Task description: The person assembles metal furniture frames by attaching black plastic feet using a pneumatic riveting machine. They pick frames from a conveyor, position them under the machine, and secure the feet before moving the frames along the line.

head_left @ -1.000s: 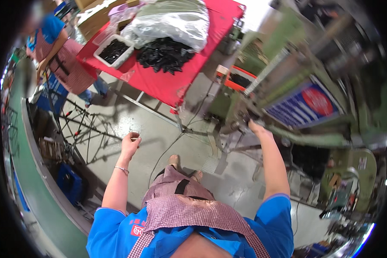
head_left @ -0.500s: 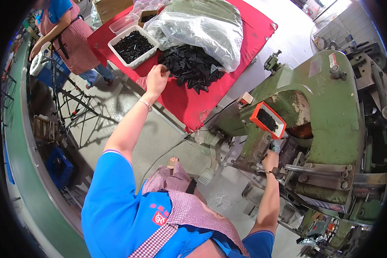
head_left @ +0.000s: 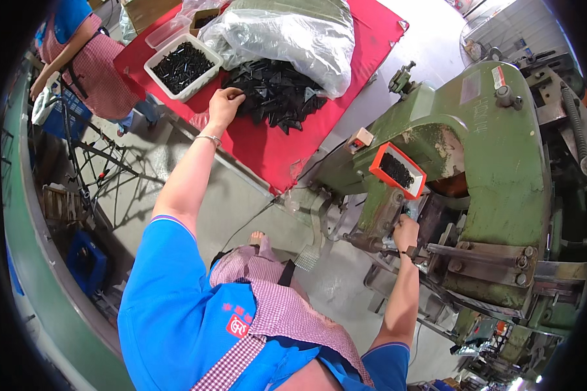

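My left hand (head_left: 223, 108) is above the near left edge of a pile of flat black triangular pieces (head_left: 277, 91). Its thumb and fingers are pinched together, and whatever may be between them is too small to make out. Beside it on the red-covered table (head_left: 261, 156) stands a white plastic tub (head_left: 182, 67) full of slim black parts. On the right, my right hand (head_left: 406, 233) is closed at the working area of a green machine (head_left: 496, 156), just below an orange-rimmed box (head_left: 398, 171) of small black parts. What those fingers hold is hidden.
A clear plastic bag (head_left: 280, 42) covers the far part of the pile. At the upper left another person (head_left: 98, 72) stands by a blue crate. A long green conveyor (head_left: 29, 260) curves along the left. A metal foot pedal (head_left: 306, 256) is on the floor.
The whole view has shifted slightly, so the table and machine appear a little further left and up. My left hand stays pinched at the pile; my right hand stays at the machine.
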Action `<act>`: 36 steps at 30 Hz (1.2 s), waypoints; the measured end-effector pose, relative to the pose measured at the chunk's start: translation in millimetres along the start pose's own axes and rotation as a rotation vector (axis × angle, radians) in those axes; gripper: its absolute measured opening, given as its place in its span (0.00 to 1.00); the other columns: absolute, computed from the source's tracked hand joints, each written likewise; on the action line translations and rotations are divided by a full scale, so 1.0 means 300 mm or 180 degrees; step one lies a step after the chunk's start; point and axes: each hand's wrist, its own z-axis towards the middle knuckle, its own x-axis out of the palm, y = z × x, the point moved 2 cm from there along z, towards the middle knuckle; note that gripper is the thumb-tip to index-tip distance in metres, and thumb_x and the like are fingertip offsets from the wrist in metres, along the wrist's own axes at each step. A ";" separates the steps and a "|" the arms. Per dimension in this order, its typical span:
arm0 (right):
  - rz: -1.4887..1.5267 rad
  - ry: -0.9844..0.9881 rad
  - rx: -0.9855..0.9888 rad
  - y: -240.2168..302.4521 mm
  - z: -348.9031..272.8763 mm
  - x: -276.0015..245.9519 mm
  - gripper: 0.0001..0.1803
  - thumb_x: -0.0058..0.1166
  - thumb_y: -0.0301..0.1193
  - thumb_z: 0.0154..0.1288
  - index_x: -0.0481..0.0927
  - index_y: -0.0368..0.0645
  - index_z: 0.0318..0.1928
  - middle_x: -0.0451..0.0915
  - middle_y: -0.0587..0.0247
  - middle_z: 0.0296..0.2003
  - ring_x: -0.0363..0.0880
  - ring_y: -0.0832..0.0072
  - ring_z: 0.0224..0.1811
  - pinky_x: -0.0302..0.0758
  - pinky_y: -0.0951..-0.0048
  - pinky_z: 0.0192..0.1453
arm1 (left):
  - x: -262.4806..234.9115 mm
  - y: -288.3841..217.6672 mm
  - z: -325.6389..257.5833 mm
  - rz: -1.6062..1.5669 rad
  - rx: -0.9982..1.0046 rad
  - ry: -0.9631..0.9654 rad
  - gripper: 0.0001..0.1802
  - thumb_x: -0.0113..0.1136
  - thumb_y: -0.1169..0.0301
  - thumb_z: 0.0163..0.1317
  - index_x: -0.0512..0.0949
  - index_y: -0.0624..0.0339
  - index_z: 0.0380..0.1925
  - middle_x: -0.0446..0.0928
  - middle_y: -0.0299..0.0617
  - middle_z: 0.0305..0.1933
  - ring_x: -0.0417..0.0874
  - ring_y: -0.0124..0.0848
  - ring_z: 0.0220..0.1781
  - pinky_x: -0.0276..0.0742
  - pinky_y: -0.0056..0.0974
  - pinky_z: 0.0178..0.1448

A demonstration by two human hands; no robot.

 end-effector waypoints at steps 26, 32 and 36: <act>0.4340 -0.0705 0.0965 -0.192 -0.010 0.001 0.13 0.52 0.38 0.64 0.78 0.44 0.44 0.77 0.62 0.28 0.77 0.73 0.27 0.72 0.69 0.24 | 0.052 -0.257 -0.611 -0.2613 -0.1513 0.1238 0.08 0.59 0.65 0.65 0.77 0.57 0.36 0.73 0.31 0.24 0.78 0.23 0.22 0.75 0.29 0.24; 0.5077 -0.0712 0.0964 -0.178 -0.040 0.003 0.16 0.49 0.41 0.66 0.77 0.45 0.47 0.79 0.61 0.32 0.77 0.72 0.31 0.73 0.68 0.26 | 0.035 -0.267 -0.727 -0.2424 -0.1672 0.1294 0.10 0.61 0.65 0.64 0.79 0.60 0.40 0.71 0.30 0.22 0.75 0.21 0.20 0.71 0.28 0.22; 0.5496 -0.0349 0.1006 -0.143 -0.111 -0.001 0.17 0.48 0.43 0.68 0.76 0.46 0.48 0.79 0.59 0.35 0.78 0.71 0.33 0.74 0.67 0.27 | 0.051 -0.248 -0.786 -0.2563 -0.1709 0.1436 0.10 0.63 0.65 0.63 0.80 0.58 0.39 0.72 0.30 0.23 0.75 0.21 0.21 0.71 0.29 0.23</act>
